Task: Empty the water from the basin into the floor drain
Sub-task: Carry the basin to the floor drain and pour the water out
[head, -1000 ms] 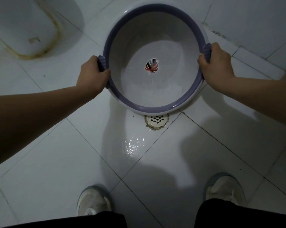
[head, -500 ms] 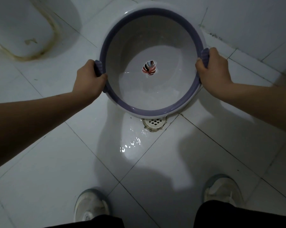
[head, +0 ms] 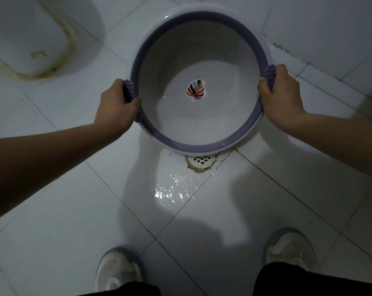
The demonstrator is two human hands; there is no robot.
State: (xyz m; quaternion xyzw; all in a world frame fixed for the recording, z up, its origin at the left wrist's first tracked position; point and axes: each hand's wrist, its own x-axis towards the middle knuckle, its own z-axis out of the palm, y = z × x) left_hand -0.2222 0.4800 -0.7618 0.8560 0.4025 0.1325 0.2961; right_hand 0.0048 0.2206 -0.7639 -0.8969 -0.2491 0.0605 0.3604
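Observation:
A round white basin [head: 202, 124] with a purple rim and a leaf picture on its bottom is tilted toward me over the floor. A shallow pool of water lies against its near wall. My left hand [head: 116, 105] grips the left handle and my right hand [head: 281, 97] grips the right handle. Just below the basin's near rim sits the white floor drain [head: 201, 161], its far edge hidden by the rim. A wet, glinting patch of water [head: 172, 189] spreads on the tile in front of the drain.
A squat toilet pan [head: 27, 39] with a stained edge lies at the upper left. A tiled wall [head: 330, 28] rises at the upper right. My two white shoes [head: 116, 272] [head: 287, 246] stand on the tiles at the bottom.
The basin has tipped a little more toward me and the wet patch in front of the drain has spread. Both hands keep their grip on the handles.

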